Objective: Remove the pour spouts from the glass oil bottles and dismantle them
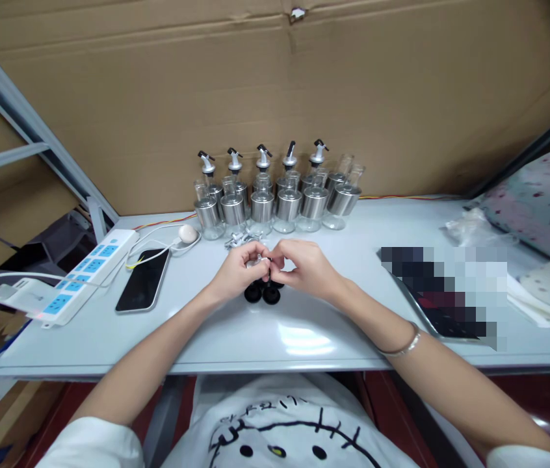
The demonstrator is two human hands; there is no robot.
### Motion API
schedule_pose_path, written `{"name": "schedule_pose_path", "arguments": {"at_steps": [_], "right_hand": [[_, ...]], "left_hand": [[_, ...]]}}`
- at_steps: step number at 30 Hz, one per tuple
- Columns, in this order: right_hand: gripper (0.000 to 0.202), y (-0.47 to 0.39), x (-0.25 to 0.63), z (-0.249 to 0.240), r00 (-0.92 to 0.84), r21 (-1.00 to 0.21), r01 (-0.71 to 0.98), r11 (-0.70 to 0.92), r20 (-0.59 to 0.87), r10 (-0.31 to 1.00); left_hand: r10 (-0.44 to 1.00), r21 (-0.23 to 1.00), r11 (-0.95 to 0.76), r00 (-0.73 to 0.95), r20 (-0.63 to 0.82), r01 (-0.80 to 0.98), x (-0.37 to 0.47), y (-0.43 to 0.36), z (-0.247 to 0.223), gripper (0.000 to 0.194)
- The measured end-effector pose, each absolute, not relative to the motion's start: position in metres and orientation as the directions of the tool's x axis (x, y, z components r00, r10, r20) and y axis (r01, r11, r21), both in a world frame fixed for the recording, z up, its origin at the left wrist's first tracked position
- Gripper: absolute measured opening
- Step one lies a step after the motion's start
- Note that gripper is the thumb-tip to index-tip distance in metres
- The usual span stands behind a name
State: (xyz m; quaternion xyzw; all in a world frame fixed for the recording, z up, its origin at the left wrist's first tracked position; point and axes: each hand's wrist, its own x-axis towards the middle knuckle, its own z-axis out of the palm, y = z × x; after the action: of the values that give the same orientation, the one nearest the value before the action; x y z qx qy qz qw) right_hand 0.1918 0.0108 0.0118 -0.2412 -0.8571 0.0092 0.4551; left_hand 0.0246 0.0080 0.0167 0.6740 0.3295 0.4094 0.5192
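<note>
The left hand's (243, 268) grip is pinched on a small silver-and-black part (257, 260), and the right hand's (308, 268) thumb and fingers are closed at its dark end. Just below are round black stoppers (271, 295) on the grey worktop (226, 338); just beyond, loose silver pieces (242, 239). Behind those stand two rows of metal-banded glass bottles (262, 208), five topped with pourers (262, 157). A phone (142, 283) and power strip (90, 272) lie at left.

Laid out on the bench (236, 348): two rows of bottles (262, 208) at the back, discs (271, 296) in front of them, phone (141, 284) to the left, power strip (86, 274) beyond, plastic bag (474, 227) far right.
</note>
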Motion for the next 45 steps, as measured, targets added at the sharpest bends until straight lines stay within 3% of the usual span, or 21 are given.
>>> {"name": "schedule_pose_path", "arguments": {"at_steps": [22, 27, 34, 38, 42, 45], "right_hand": [[0.020, 0.009, 0.192, 0.013, -0.445, -0.115, 0.413, 0.903, 0.840, 0.311], [0.017, 0.012, 0.197, 0.013, -0.459, -0.088, 0.439, 0.894, 0.833, 0.308], [0.008, 0.016, 0.203, 0.015, -0.498, -0.074, 0.497, 0.865, 0.792, 0.354], [0.017, 0.017, 0.203, 0.017, -0.561, -0.031, 0.498, 0.867, 0.750, 0.349], [0.029, 0.016, 0.202, 0.017, -0.565, -0.070, 0.514, 0.855, 0.722, 0.399], [0.034, 0.013, 0.200, 0.017, -0.529, -0.224, 0.473, 0.852, 0.701, 0.478]], "left_hand": [[0.871, 0.979, -0.201, 0.461, 0.168, 0.024, 0.024, 0.003, 0.024, 0.029], [0.842, 0.978, -0.202, 0.501, 0.199, -0.049, 0.022, 0.005, 0.022, 0.030], [0.802, 0.996, -0.040, 0.592, 0.076, -0.075, 0.021, 0.005, 0.026, 0.033], [0.765, 0.997, 0.073, 0.643, -0.042, -0.022, 0.021, 0.005, 0.023, 0.033], [0.779, 0.999, -0.040, 0.626, 0.033, -0.003, 0.021, 0.005, 0.023, 0.031], [0.793, 0.953, -0.291, 0.579, 0.189, 0.089, 0.020, 0.004, 0.024, 0.029]]}}
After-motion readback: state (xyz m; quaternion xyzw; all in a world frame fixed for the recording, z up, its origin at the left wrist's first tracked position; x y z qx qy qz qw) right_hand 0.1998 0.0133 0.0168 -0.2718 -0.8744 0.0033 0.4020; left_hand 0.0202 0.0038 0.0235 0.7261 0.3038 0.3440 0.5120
